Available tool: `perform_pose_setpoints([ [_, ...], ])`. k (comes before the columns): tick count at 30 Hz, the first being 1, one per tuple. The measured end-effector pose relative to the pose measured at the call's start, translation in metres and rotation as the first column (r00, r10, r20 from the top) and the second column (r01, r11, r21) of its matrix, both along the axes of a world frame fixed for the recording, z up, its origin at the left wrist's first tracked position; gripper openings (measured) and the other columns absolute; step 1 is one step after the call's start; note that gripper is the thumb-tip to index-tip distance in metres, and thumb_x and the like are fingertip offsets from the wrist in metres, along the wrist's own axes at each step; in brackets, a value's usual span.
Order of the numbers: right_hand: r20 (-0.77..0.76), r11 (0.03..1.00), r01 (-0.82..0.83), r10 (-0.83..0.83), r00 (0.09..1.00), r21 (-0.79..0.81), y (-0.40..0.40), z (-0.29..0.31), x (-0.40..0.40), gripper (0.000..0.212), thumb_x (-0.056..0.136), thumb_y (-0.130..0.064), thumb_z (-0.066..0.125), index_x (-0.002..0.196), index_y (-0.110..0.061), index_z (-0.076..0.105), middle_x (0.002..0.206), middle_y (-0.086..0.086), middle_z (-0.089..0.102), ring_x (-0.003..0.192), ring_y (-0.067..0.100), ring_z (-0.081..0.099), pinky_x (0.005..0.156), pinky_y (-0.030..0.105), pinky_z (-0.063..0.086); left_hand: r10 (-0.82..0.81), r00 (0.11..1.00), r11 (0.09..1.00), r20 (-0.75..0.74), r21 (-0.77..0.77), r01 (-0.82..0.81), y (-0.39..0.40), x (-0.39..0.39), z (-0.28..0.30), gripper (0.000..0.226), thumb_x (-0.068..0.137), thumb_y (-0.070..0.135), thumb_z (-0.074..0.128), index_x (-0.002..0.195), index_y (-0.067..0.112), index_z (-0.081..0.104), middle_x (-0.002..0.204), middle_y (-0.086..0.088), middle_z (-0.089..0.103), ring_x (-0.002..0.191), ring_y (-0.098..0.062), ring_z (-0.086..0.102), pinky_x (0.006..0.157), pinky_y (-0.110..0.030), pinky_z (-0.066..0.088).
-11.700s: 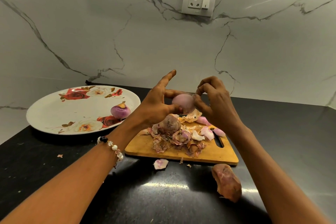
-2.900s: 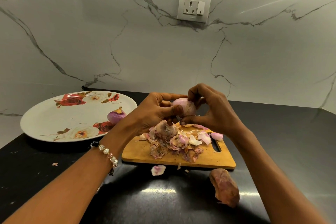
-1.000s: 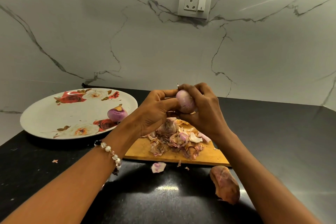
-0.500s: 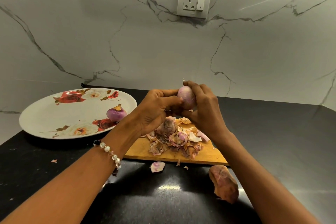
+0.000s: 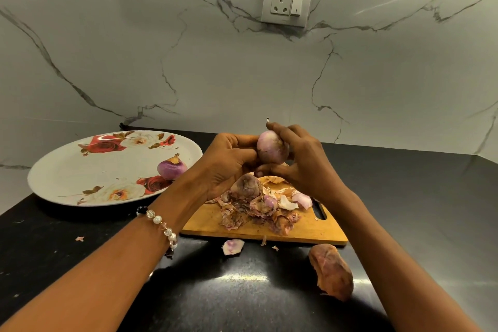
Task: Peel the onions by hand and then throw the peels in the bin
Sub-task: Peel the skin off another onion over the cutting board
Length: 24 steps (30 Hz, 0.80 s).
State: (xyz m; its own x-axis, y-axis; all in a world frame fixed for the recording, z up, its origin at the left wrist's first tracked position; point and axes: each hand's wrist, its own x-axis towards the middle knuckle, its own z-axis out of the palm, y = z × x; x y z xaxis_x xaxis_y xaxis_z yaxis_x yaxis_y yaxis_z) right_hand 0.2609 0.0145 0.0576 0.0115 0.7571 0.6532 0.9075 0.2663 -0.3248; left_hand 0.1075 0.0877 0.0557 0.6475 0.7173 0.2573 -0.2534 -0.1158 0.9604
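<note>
I've got the onion (image 5: 272, 149) up between both hands now, lifted clear above the cutting board (image 5: 318, 229). Half a second back it sat a touch lower and my right fingers covered more of it; now it's turned so the pale, almost bare side faces me. My left hand (image 5: 229, 163) curls against its left flank, thumb pressed in to steady it. My right hand (image 5: 299, 162) wraps the other side, thumb beneath, fingertips (image 5: 272, 126) pinching a small dry scrap of skin at the very top. That scrap looks like the last bit on this one, so I judge this onion is nearly done.

Straight below my knuckles lies the heap of peels (image 5: 258, 207) on the board, with another unpeeled onion (image 5: 246, 186) sitting in it. Off past my left wrist, a peeled one (image 5: 172, 167) rests on the flowered plate (image 5: 67, 170). Nearer me, under my right forearm, there's a big brown husk (image 5: 331, 271) on the counter (image 5: 215, 299), and a loose pink flake (image 5: 233, 246) just short of the board's edge. No bin in sight yet, so the clearing-up is all ahead.
</note>
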Motion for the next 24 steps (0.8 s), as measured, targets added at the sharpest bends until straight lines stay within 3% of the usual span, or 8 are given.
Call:
perform_pose_setpoints([
  [4, 0.011, 1.000, 0.005, -0.005, 1.000, 0.013, -0.0008, -0.0002, -0.0001, 0.091, 0.068, -0.034, 0.085, 0.144, -0.008, 0.043, 0.123, 0.014, 0.052, 0.105, 0.016, 0.047, 0.089, 0.021, 0.044, -0.044, 0.997, 0.995, 0.066, -0.086, 0.050, 0.0005, 0.0002, 0.0026, 0.020, 0.090, -0.004, 0.052, 0.103, 0.001, 0.067, 0.098, -0.019, 0.070, 0.088, -0.031, 0.070, 0.074, -0.034, 0.060],
  [9, 0.035, 1.000, 0.017, -0.018, 0.999, 0.025, 0.0007, -0.0029, -0.0017, 0.089, 0.068, -0.034, 0.086, 0.143, -0.009, 0.045, 0.122, 0.015, 0.051, 0.108, 0.022, 0.048, 0.089, 0.026, 0.046, -0.024, 0.998, 0.999, 0.065, -0.026, 0.026, 0.0010, 0.0000, 0.0025, 0.017, 0.088, -0.001, 0.056, 0.097, 0.006, 0.068, 0.091, -0.011, 0.073, 0.089, -0.030, 0.070, 0.079, -0.038, 0.059],
  [16, 0.012, 0.999, 0.033, -0.033, 0.999, 0.036, 0.0012, -0.0034, -0.0032, 0.087, 0.065, -0.032, 0.088, 0.140, -0.008, 0.049, 0.122, 0.016, 0.052, 0.110, 0.026, 0.051, 0.089, 0.027, 0.048, -0.027, 0.999, 0.999, 0.045, 0.032, 0.025, 0.0006, -0.0004, 0.0018, 0.024, 0.088, -0.004, 0.055, 0.103, 0.009, 0.067, 0.095, -0.007, 0.073, 0.093, -0.029, 0.070, 0.081, -0.039, 0.058],
  [19, -0.016, 0.998, 0.035, -0.034, 0.999, 0.044, 0.0010, -0.0024, -0.0035, 0.089, 0.063, -0.035, 0.088, 0.139, -0.008, 0.051, 0.121, 0.016, 0.054, 0.109, 0.025, 0.052, 0.087, 0.021, 0.045, -0.003, 1.000, 0.998, 0.027, 0.067, 0.001, 0.0014, -0.0001, 0.0002, 0.031, 0.088, -0.008, 0.054, 0.113, 0.008, 0.065, 0.103, -0.011, 0.071, 0.096, -0.029, 0.069, 0.084, -0.040, 0.057],
  [21, -0.070, 0.998, 0.033, -0.029, 0.997, 0.062, 0.0000, 0.0001, -0.0033, 0.092, 0.059, -0.044, 0.084, 0.137, -0.006, 0.052, 0.119, 0.014, 0.056, 0.105, 0.019, 0.051, 0.084, 0.008, 0.041, 0.043, 0.999, 0.996, 0.018, 0.082, -0.044, 0.0018, 0.0012, -0.0010, 0.034, 0.088, -0.012, 0.052, 0.117, 0.003, 0.063, 0.108, -0.016, 0.069, 0.098, -0.029, 0.069, 0.086, -0.042, 0.057],
  [24, -0.093, 0.996, 0.038, -0.031, 0.995, 0.077, -0.0003, 0.0019, -0.0023, 0.091, 0.061, -0.045, 0.082, 0.136, -0.005, 0.052, 0.118, 0.013, 0.057, 0.103, 0.014, 0.049, 0.079, -0.001, 0.038, 0.054, 0.998, 0.996, 0.033, 0.069, -0.056, 0.0005, 0.0015, 0.0000, 0.032, 0.089, -0.012, 0.051, 0.108, 0.008, 0.068, 0.103, -0.012, 0.071, 0.096, -0.027, 0.069, 0.084, -0.038, 0.057],
])
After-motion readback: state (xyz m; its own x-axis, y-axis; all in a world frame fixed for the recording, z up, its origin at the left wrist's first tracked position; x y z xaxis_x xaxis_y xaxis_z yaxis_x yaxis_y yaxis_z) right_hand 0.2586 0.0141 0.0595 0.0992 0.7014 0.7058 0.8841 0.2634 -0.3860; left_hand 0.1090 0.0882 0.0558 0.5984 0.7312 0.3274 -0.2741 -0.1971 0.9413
